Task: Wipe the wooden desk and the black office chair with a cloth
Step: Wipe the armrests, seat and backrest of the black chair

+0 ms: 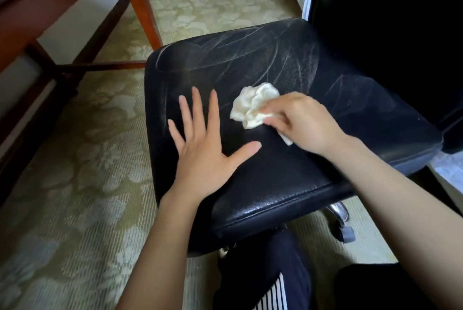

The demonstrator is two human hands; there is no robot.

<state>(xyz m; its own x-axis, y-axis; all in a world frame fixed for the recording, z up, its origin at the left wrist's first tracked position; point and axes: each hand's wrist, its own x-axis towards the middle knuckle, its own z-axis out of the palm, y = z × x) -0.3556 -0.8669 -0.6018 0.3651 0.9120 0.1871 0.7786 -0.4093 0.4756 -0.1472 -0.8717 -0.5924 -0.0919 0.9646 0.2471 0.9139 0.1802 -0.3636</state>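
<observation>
At the near edge: front lip of the black office chair (263,199) seat, glossy, leather-like, with one stitched seam along the rim and rounded corners. Left hand (200,149) lies flat on the seat's near-left part, fingers straight and spread, holding nothing; probably steadying the seat. Right hand (303,121), just to its right, grips the cloth (253,105): fingers curled over a crumpled white wad that bulges out ahead-left of the knuckles, a short tail showing under the palm. Wad roughly round, no clear long axis; soft thin fabric, touching the seat mid-surface. Beyond it, pale curved streaks (250,54) cover the seat's far half toward the backrest (375,9). Judgement: next strokes run away from the body, right hand nearer. Wooden desk (142,6), reddish with smooth legs, stands far left on patterned carpet (75,159).
</observation>
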